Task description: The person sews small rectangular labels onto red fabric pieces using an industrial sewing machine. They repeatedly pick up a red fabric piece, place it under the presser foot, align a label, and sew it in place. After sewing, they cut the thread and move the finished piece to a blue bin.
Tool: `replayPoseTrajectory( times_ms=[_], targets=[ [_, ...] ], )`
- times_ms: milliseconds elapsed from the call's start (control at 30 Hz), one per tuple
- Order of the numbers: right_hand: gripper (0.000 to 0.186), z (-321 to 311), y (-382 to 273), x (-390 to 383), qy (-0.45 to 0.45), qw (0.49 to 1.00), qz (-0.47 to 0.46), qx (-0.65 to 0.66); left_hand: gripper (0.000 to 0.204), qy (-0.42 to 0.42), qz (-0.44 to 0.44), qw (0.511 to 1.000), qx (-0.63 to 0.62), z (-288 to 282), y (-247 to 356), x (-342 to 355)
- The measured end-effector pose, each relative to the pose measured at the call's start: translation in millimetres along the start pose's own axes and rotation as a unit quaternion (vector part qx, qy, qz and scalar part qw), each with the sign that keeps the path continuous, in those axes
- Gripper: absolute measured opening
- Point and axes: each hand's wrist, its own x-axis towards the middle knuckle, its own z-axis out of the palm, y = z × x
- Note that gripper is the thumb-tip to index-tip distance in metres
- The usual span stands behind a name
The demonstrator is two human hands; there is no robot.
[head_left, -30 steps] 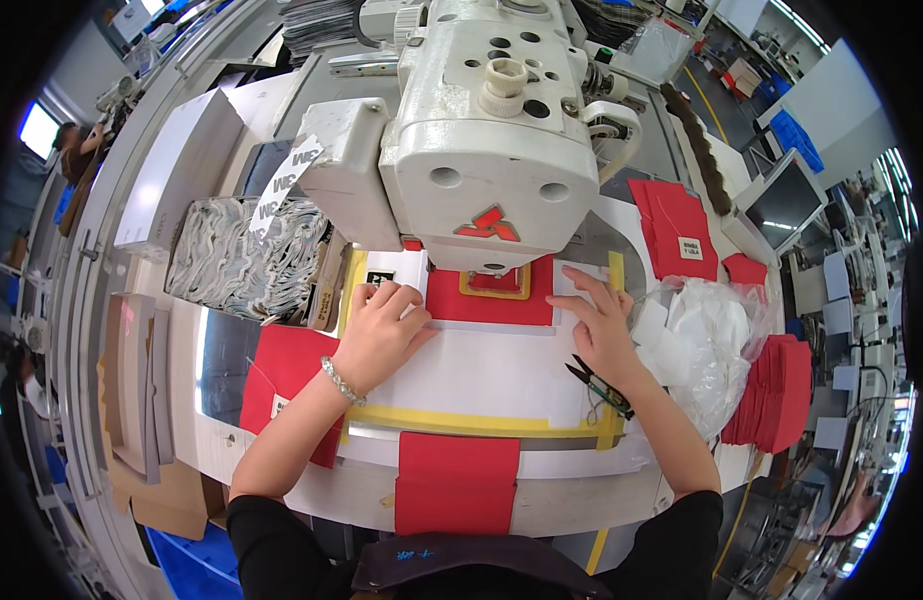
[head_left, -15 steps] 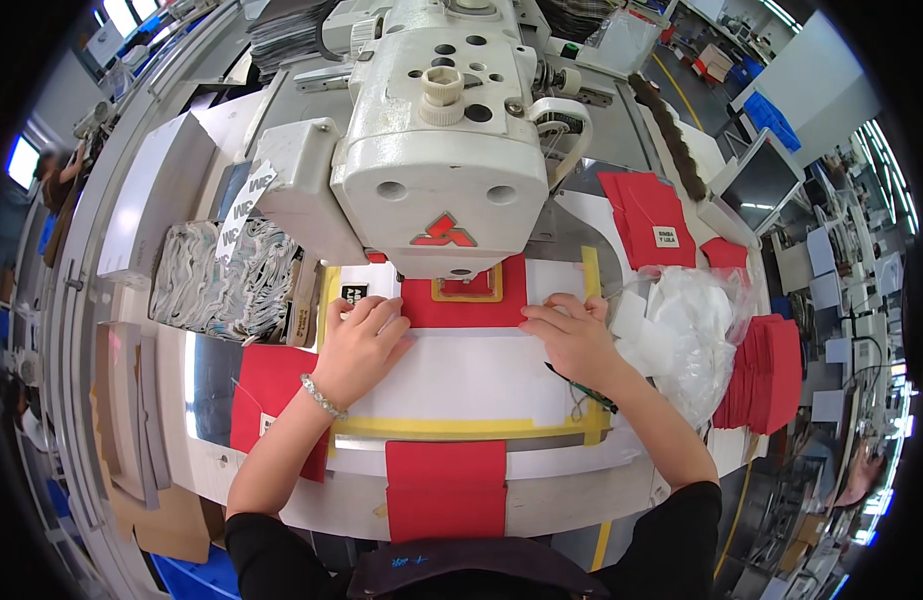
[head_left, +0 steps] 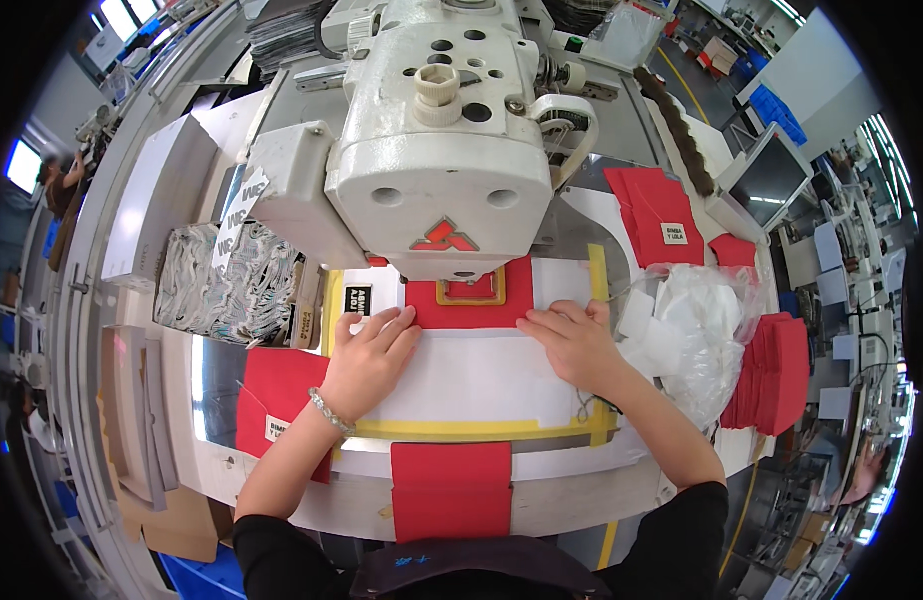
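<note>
Left hand (head_left: 369, 358) and right hand (head_left: 573, 345) lay flat, fingers spread, on the red fabric piece (head_left: 468, 300) — uneven pressure risked skewing it under the sewing machine (head_left: 436, 150).

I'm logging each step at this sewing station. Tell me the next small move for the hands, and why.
Probably draw both hands back off the template. The left hand and right hand lie flat on the white template, fingertips at the edge of the red fabric piece, which already sits under the sewing machine head inside its small yellow frame.
</note>
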Motion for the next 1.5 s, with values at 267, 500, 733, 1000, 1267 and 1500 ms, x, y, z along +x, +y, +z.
replayPoseTrajectory(
  times_ms=[267, 500, 733, 1000, 1267, 1500],
  targets=[
    [0.042, -4, -4, -2, 0.013, 1.0, -0.005, -0.027, 0.027, -0.035, -0.069, 0.996, -0.039, -23, -41, 19],
    [0.038, -11, -11, 12, 0.027, 1.0, -0.012, 0.0, 0.027, -0.179, -0.141, 0.97, -0.082, -23, -76, 39],
    [0.032, -19, -29, 27, 0.051, 0.99, 0.043, 0.124, 0.01, -0.183, -0.211, 0.937, -0.209, -44, -62, 47],
    [0.033, -33, -69, 57, 0.03, 0.871, 0.167, 0.461, 0.024, -0.139, -0.217, 0.862, -0.437, -50, 5, 36],
    [0.016, -21, -66, 70, -0.093, 0.782, 0.198, 0.583, 0.055, -0.136, -0.129, 0.874, -0.449, -55, 17, 44],
    [0.009, -7, -57, 66, -0.034, 0.646, 0.254, 0.719, 0.032, -0.084, -0.215, 0.814, -0.533, -28, 19, 33]
  ],
)
